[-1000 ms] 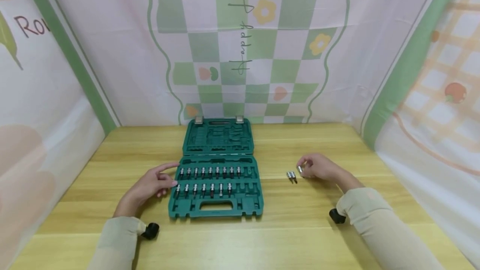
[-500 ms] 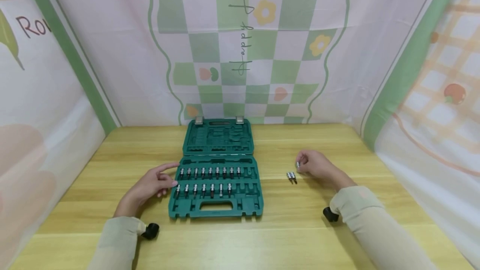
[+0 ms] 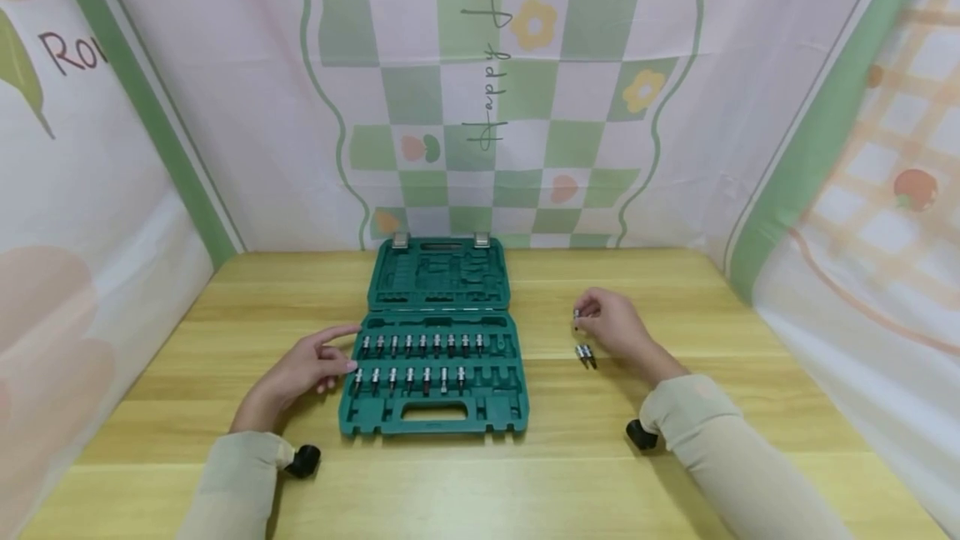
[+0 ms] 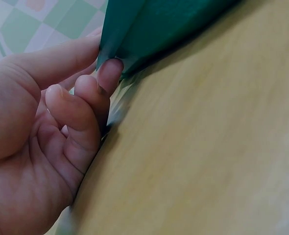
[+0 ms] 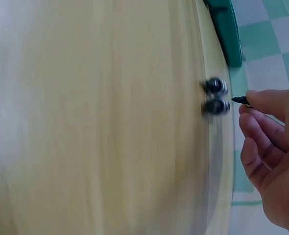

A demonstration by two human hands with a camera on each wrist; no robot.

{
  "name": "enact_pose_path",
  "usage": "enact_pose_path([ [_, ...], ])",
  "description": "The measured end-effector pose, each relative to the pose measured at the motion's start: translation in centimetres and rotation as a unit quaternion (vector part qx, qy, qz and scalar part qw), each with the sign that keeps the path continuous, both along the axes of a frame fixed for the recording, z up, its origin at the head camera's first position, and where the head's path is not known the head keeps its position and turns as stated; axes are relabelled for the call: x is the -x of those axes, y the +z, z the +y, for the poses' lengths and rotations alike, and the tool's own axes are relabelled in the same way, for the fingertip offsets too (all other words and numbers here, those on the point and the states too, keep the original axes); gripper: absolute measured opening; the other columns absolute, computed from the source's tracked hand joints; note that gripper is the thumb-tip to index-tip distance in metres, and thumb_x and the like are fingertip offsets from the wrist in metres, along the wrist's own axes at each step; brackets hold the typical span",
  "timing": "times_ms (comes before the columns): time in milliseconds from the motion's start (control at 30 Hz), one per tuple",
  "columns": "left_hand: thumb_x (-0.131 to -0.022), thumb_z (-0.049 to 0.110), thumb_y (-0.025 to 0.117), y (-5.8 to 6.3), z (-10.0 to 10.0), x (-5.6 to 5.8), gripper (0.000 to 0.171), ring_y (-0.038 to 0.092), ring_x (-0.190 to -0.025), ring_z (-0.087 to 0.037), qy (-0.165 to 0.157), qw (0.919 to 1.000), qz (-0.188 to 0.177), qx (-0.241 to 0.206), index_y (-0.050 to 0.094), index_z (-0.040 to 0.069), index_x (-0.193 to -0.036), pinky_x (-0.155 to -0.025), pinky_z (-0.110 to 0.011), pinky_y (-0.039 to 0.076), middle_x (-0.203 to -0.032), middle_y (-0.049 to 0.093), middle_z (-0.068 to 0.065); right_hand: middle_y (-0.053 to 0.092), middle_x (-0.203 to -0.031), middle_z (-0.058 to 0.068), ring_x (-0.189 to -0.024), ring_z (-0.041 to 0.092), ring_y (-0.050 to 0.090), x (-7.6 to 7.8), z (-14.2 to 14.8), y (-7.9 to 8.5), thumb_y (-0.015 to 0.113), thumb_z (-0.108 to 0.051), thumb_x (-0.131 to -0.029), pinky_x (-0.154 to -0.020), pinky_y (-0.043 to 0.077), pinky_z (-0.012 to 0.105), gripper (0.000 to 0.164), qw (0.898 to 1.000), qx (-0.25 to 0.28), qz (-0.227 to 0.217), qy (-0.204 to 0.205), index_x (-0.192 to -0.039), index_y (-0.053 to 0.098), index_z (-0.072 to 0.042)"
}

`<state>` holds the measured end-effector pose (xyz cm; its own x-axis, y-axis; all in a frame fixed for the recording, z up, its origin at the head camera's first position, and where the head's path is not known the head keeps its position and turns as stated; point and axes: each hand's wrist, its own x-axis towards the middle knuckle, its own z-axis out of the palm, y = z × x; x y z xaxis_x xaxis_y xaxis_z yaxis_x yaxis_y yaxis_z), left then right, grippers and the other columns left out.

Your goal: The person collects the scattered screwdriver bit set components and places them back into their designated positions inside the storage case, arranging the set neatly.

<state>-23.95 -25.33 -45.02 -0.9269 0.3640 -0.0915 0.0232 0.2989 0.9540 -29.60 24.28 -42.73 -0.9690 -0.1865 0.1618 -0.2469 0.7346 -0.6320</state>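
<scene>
A green plastic socket case (image 3: 433, 432) lies open on the table, with two rows of silver bit sockets (image 3: 422, 346) in its near half. My left hand (image 3: 303, 369) rests at the case's left edge. Its index finger stretches to the side, and the thumb touches the rim; in the left wrist view the other fingers (image 4: 81, 117) curl beside the case's wall. My right hand (image 3: 611, 323) pinches one bit socket (image 3: 577, 319) between thumb and fingertips, above the table. In the right wrist view, its dark tip (image 5: 240, 100) points out from the fingers.
Two more bit sockets (image 3: 585, 355) lie side by side on the wooden table (image 3: 585, 473), right of the case and just below my right hand. The raised lid (image 3: 438, 273) has bare moulded slots. A patterned cloth (image 3: 525, 90) hangs behind the table.
My right hand has picked up a bit socket from beside the other two and moved left and farther back with it. The left hand stays at the case's edge.
</scene>
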Motion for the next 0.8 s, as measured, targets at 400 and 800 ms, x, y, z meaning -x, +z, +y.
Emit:
enact_pose_path([
  [400, -0.093, 0.013, 0.067, -0.3, -0.1, 0.2, 0.064, 0.052, -0.057, -0.017, 0.007, 1.0, -0.003, 0.003, 0.038, 0.011, -0.149, -0.051, -0.027, 0.047, -0.084, 0.066, -0.014, 0.065, -0.088, 0.005, -0.084, 0.022, 0.062, -0.6, -2.8, 0.7, 0.07, -0.006, -0.089, -0.073, 0.053, 0.038, 0.007, 1.0, 0.012, 0.001, 0.004, -0.094, 0.064, -0.006],
  [800, -0.093, 0.013, 0.067, -0.1, 0.0, 0.0, 0.065, 0.052, -0.057, -0.018, -0.002, 1.0, 0.006, 0.001, 0.036, 0.007, -0.15, -0.05, -0.028, 0.047, -0.084, 0.065, -0.015, 0.066, -0.084, 0.001, -0.08, 0.02, 0.062, -1.3, -5.6, 1.5, 0.072, -0.011, -0.089, -0.07, 0.052, 0.036, 0.005, 0.999, 0.04, -0.005, 0.008, -0.091, 0.068, -0.01],
])
